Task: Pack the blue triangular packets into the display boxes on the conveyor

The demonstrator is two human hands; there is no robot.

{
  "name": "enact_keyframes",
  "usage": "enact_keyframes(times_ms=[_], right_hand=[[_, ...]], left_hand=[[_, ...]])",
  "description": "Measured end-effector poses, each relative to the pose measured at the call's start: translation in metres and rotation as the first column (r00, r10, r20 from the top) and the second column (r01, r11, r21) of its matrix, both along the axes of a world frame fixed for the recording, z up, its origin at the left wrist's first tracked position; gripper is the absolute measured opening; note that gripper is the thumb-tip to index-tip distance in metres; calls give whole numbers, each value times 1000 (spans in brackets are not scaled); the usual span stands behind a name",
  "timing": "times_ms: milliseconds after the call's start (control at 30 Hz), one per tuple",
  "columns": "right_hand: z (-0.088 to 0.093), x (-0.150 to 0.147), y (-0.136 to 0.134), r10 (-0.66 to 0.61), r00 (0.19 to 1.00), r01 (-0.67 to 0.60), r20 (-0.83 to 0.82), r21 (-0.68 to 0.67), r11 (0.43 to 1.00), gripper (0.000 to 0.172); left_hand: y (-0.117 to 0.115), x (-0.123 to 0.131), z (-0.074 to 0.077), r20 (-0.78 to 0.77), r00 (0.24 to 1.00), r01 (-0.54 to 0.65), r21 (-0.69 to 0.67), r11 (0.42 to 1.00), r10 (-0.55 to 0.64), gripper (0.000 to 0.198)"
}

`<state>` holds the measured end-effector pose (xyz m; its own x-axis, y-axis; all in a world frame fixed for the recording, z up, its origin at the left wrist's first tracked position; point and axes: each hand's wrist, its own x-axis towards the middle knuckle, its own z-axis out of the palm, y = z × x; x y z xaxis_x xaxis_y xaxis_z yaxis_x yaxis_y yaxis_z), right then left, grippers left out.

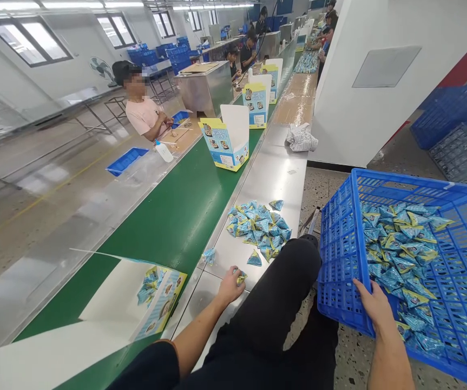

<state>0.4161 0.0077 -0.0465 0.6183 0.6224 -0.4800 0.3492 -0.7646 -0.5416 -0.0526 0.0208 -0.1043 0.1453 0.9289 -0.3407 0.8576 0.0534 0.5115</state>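
Hands work well apart: the left hand [231, 286] curls its fingers around a small pyramid packet [241, 278] just above the metal table [277, 176], while the right hand [374, 303] clasps the side rim of a blue crate [341, 254].

Leftmost, on the green belt [152, 222], an open carton [165, 309] shows packets inside [147, 290]; its long flap runs out of view, and its wall hides how full it is. Thin card like this should bend if pressed hard.

Rightward, the held packet looks very light, its film smooth and perhaps slippery, crisp at the sealed edges; a light pinch across two faces or at a corner should suit it. What it contains cannot be told. Fingers cover much of it. Beyond lies a heap of like packets [260, 225], its near edge partly behind the person's knee [304, 257].

Farthest right, the stiff plastic crate, cut off by the frame, holds many more packets [399, 244]; its rim offers the surest hold. What supports it underneath is hidden.
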Motion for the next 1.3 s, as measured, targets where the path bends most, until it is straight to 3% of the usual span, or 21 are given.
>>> enact_keyframes(times_ms=[167,267,400,533,933,1067,1300], right_hand=[[0,0,-1,-7,1000,7,-1,27,1000,81],[3,-3,-1,-18,1000,18,-15,43,999,82],[16,-11,1,-27,999,27,-42,-10,1000,79],[25,-15,4,-32,999,29,-39,-63,998,82],[-5,0,-4,-40,997,44,-72,58,997,84],[2,-4,-3,-38,998,42,-54,76,996,83],[30,-19,2,-77,992,76,-103,-13,997,74]], left_hand=[[-18,-2,-31,24,1000,0,199,980,-5,42],[-25,1,-46,4,1000,-18,291,956,18,45],[-25,14,-60,34,990,-140,368,919,138,44],[-22,23,-69,67,985,-175,402,899,162,45],[-20,22,-70,80,985,-174,402,899,155,42],[-20,22,-68,79,983,-181,391,902,163,42],[-19,22,-65,83,983,-180,365,913,161,42]])
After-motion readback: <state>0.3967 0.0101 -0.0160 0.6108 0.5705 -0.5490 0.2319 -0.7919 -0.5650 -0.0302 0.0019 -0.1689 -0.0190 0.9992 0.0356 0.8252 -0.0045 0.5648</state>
